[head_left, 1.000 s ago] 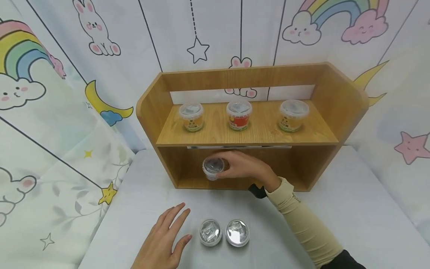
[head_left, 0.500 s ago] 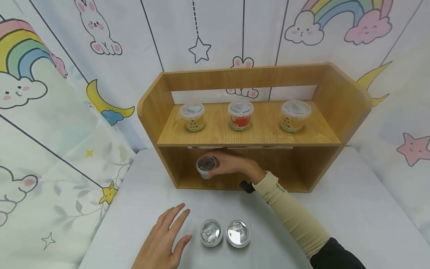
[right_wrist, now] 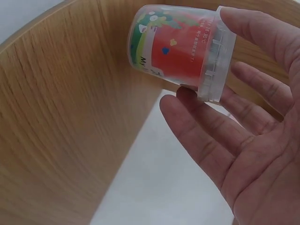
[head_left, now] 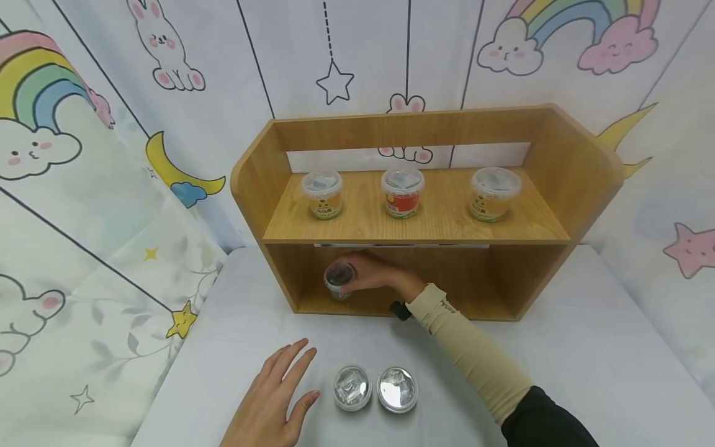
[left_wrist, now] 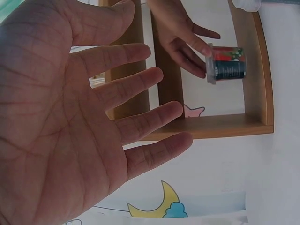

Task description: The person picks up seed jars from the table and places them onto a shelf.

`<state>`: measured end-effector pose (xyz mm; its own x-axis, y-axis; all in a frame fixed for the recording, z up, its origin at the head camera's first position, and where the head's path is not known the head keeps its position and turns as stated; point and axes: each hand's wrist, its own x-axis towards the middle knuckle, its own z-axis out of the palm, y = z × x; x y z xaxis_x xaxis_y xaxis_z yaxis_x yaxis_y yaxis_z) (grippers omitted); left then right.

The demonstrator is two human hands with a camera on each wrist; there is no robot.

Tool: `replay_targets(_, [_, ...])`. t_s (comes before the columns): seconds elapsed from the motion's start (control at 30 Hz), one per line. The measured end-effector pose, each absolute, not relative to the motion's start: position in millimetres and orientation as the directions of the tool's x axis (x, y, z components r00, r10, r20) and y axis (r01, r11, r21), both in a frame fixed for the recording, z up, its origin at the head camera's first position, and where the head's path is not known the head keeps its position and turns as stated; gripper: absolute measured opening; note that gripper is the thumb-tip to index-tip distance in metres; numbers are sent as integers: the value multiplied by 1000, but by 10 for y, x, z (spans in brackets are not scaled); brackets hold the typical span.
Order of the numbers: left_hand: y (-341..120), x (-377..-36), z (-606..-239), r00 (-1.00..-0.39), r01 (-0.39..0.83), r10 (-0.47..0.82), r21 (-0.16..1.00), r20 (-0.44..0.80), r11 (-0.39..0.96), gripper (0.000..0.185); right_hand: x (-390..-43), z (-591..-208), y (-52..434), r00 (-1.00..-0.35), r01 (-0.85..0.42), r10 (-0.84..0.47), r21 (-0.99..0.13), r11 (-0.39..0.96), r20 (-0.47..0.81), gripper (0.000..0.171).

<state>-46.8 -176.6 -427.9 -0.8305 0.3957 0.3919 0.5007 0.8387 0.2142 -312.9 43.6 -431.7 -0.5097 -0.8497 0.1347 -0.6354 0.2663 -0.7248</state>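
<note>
My right hand grips a small clear plastic tub by its lid rim, inside the left part of the lower compartment of the wooden shelf. In the right wrist view the tub shows a red label with green leaves; the thumb touches one side of the lid and fingers the other. Whether its base touches the shelf floor I cannot tell. My left hand is held with fingers spread, holding nothing. Just right of it, two lidded tubs, one left and one right, stand on the white table.
On the upper shelf stand three lidded tubs: a yellow-labelled one at left, a red-labelled one in the middle and another yellow-labelled one at right. The shelf's side walls and middle board enclose the lower compartment. A patterned cloth hangs behind.
My right hand has carried the tub leftward inside the lower compartment, the motion small over the last half second. The left hand and the two table tubs keep their places.
</note>
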Motion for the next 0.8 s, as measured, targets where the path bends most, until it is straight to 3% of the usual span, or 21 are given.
replay_targets(0.8, [-1779,-478,-4329,-859,459,360,237,363,856,64,-3212,-4538,287,-521,-614,-846,-739,277,117,50])
